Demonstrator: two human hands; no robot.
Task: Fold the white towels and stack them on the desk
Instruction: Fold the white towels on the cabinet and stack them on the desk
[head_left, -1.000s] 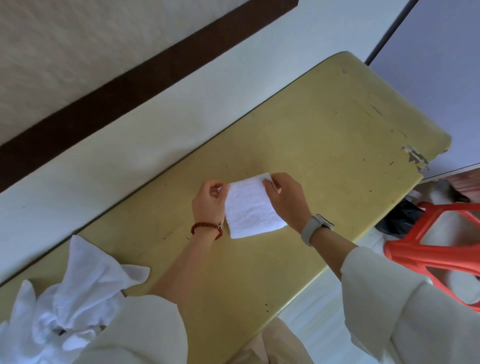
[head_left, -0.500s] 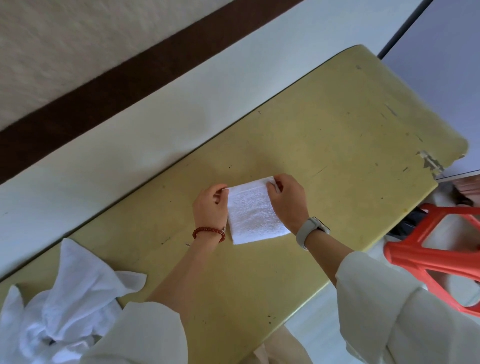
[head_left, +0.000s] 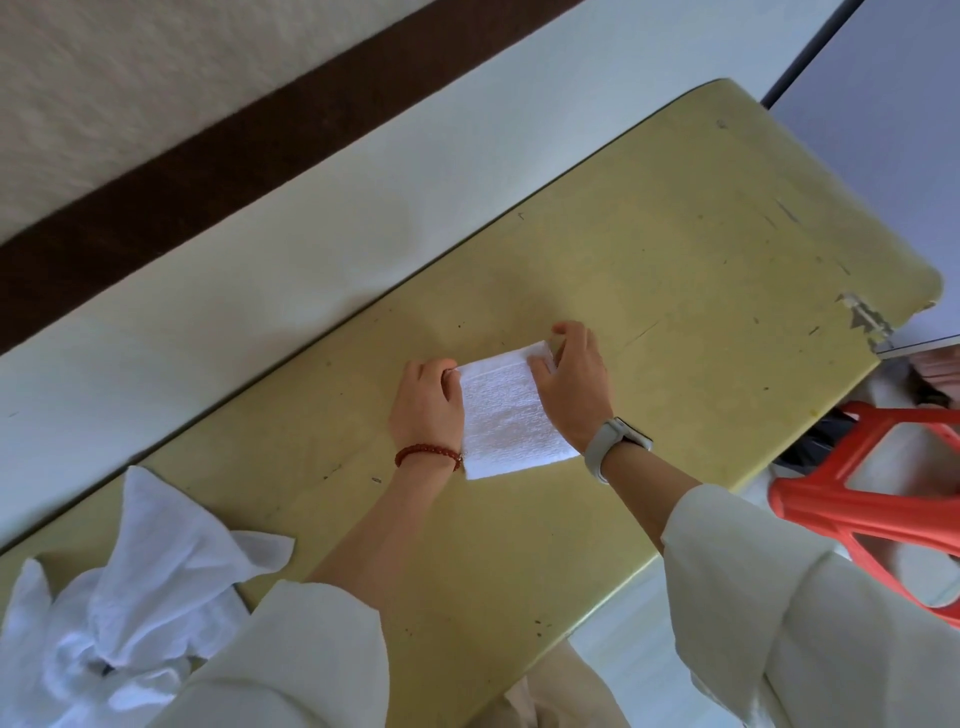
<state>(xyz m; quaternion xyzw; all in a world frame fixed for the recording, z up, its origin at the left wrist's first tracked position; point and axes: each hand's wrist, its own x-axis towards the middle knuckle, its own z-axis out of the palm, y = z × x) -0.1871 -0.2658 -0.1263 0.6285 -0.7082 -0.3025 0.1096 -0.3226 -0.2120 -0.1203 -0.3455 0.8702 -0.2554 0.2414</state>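
A small white towel (head_left: 506, 415), folded into a rectangle, lies flat on the yellow desk (head_left: 701, 249) near its middle. My left hand (head_left: 426, 405), with a red bead bracelet at the wrist, pinches the towel's far left corner. My right hand (head_left: 571, 384), with a white watch at the wrist, grips the far right corner between thumb and fingers. A crumpled pile of unfolded white towels (head_left: 119, 608) lies at the desk's left end, partly hidden by my left sleeve.
The desk stands against a white wall with a dark brown band. Its right end has a chipped corner (head_left: 865, 319). A red plastic stool (head_left: 872, 499) stands off the desk's near right side. The near desk edge runs diagonally below my arms.
The towel has come down from just above the desk to lie flat on it. Both hands stayed on its far corners and moved slightly away from me.
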